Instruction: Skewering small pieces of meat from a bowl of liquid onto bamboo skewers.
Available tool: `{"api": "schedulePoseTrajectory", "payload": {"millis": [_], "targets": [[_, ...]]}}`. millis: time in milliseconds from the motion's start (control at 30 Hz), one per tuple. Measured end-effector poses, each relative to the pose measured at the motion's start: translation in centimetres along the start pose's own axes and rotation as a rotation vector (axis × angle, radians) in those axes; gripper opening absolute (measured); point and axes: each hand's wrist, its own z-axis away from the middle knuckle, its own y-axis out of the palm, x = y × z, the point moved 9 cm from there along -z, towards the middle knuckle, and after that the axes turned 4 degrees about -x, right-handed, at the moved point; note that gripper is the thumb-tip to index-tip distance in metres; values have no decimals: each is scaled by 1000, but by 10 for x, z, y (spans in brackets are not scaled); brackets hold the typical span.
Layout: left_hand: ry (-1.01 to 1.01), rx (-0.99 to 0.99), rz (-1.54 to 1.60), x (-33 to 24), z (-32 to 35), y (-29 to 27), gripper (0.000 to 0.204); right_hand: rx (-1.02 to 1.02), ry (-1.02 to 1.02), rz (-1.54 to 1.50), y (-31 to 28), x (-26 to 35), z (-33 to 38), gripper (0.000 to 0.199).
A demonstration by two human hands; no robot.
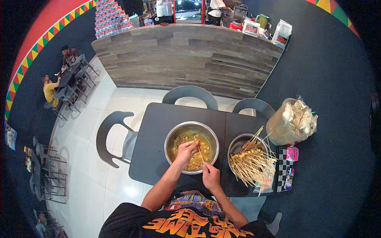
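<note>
Over a steel bowl [214, 158] of yellow, saucy chunks [204, 142], I hold one thin wooden skewer [201, 154] slantwise. My left hand [188, 152] is closed at its upper end, with fingers pinched around a small piece of food, probably marinated meat. Lower down, my right hand [211, 176] grips the skewer's bare end, just beyond the bowl's near rim. To the right, a second steel bowl [232, 147] holds a pile of loaded skewers [250, 160]. Their bare ends fan out over its near edge.
Both bowls stand on a black table [151, 158]. At its right are a large bucket [278, 129] with plastic bags, a pink pack [292, 154] and a checkered tray [281, 174]. Grey chairs [115, 139] surround the table. Beyond is a wood-panelled counter [186, 55]; two people sit far left.
</note>
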Motion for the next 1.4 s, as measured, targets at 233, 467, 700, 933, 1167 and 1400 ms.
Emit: {"api": "schedulePoseTrajectory", "payload": {"millis": [233,467,700,933,1167,1400], "targets": [[40,-36,-20,1,2,1,17,-40,10,-36,-2,-2,3,22],[46,-92,8,6,5,-3,17,-41,-42,-27,4,-8,0,22],[37,-106,-25,12,11,-4,18,7,59,-48,9,-13,-5,23],[-4,-17,-129,25,-1,-5,20,-48,51,-84,-10,-33,-1,19],[-41,-36,-1201,80,-25,-68,28,-153,119,-21,-52,-58,0,19],[-9,35,-1890,82,-50,-81,54,-74,177,2,-54,-77,8,18]]}}
